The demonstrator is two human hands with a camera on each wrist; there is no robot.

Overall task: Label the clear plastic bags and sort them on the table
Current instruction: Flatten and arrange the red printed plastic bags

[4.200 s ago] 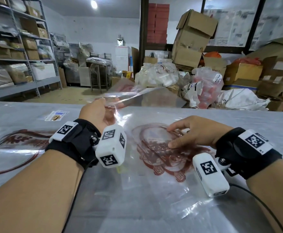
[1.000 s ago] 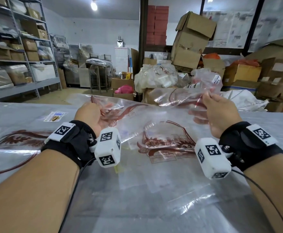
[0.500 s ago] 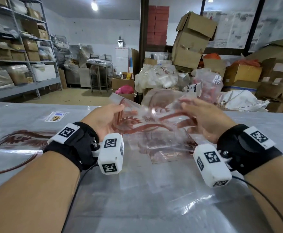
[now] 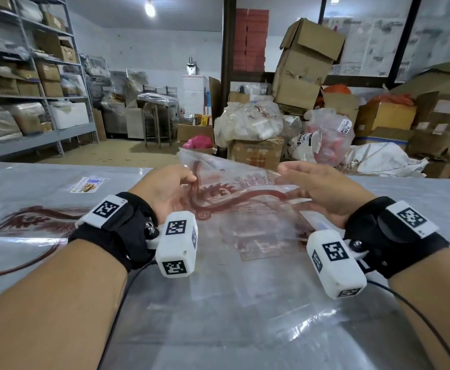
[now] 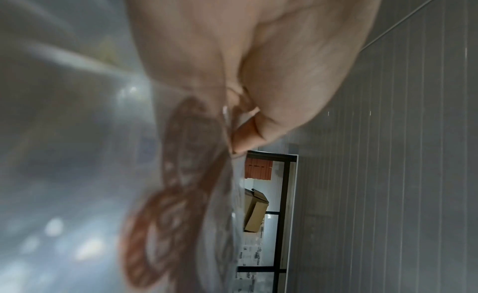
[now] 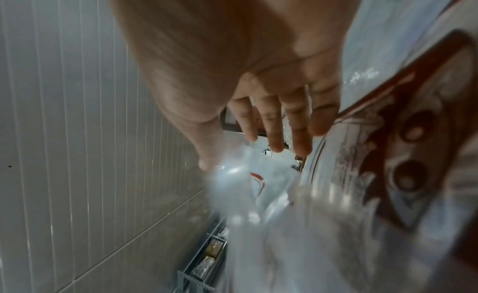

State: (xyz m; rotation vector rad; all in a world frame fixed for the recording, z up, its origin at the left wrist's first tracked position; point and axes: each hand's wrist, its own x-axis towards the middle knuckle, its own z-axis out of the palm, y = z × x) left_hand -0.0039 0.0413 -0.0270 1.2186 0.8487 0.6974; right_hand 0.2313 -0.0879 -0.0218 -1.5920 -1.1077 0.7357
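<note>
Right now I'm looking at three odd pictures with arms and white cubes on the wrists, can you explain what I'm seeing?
These are a person's bare hands, no machine. The white cubes are wrist cameras. The wide picture comes from a head camera; the two blurry ones look along each hand. The left hand pinches a clear plastic bag with red print, lifted above the table. The right hand lies flat against the bag, fingers straight. More printed bags lie flat on the table, and a small label sits far left.

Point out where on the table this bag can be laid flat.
Bare table lies right of the right hand, and also beyond the sticker at far left. Crowded: printed bags cover the left side, and more bags lie under the held bag.
</note>
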